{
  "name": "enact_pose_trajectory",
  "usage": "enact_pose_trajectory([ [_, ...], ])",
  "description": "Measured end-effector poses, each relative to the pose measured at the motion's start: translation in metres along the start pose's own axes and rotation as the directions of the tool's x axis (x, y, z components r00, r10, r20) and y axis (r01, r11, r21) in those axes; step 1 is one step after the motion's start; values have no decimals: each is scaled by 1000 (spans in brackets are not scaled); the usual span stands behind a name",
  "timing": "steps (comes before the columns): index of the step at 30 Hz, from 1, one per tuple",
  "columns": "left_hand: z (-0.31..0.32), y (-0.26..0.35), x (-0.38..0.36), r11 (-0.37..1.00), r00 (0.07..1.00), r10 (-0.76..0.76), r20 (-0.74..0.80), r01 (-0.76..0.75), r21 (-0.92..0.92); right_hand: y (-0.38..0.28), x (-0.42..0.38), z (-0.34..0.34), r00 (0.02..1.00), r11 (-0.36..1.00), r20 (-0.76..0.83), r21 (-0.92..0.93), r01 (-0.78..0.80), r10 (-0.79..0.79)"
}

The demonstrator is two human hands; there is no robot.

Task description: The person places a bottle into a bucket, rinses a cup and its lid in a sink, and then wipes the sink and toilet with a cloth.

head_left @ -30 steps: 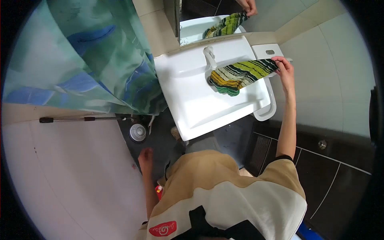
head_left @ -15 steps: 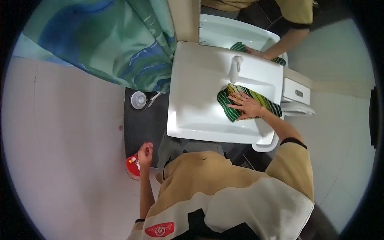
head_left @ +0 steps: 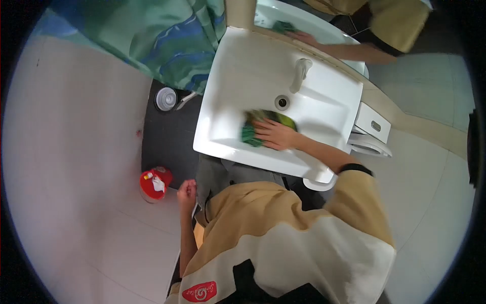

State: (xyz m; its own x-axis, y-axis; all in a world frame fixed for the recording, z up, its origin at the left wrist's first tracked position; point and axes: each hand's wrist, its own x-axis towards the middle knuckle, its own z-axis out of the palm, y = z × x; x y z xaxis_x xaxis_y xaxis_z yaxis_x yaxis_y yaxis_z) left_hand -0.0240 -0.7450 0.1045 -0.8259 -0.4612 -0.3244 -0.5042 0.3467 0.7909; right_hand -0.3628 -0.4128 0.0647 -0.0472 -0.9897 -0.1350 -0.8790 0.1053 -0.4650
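Observation:
My right hand (head_left: 275, 136) presses flat on a green and yellow striped cloth (head_left: 251, 130) bunched inside the white sink basin (head_left: 238, 76), just in front of the drain (head_left: 282, 102). The white faucet (head_left: 300, 72) stands behind the drain. My left hand (head_left: 186, 191) hangs at my side below the sink's front edge, fingers curled, with nothing in it.
A mirror (head_left: 304, 17) above the sink reflects my arm and the cloth. A green-blue shower curtain (head_left: 157, 35) hangs to the left. A red bin (head_left: 153, 183) and a floor drain (head_left: 165, 98) lie on the floor at left. A toilet tank (head_left: 373, 124) stands right of the sink.
My right hand has slid the cloth from the basin's right side toward its left front, bunching it up. The view has shifted; the red bin is now in fuller view.

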Motion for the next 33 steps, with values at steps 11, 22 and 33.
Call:
enact_pose_trajectory([
  [11,-16,-46,-3,991,999,-33,17,31,129,61,-26,-19,711,863,535,73,499,-456],
  [22,18,-64,-40,969,969,-247,15,246,32,-43,174,31,863,986,-500,167,14,72],
  [33,33,-52,-59,999,999,-16,-28,15,-39,-127,-179,32,794,623,372,493,-607,480],
])
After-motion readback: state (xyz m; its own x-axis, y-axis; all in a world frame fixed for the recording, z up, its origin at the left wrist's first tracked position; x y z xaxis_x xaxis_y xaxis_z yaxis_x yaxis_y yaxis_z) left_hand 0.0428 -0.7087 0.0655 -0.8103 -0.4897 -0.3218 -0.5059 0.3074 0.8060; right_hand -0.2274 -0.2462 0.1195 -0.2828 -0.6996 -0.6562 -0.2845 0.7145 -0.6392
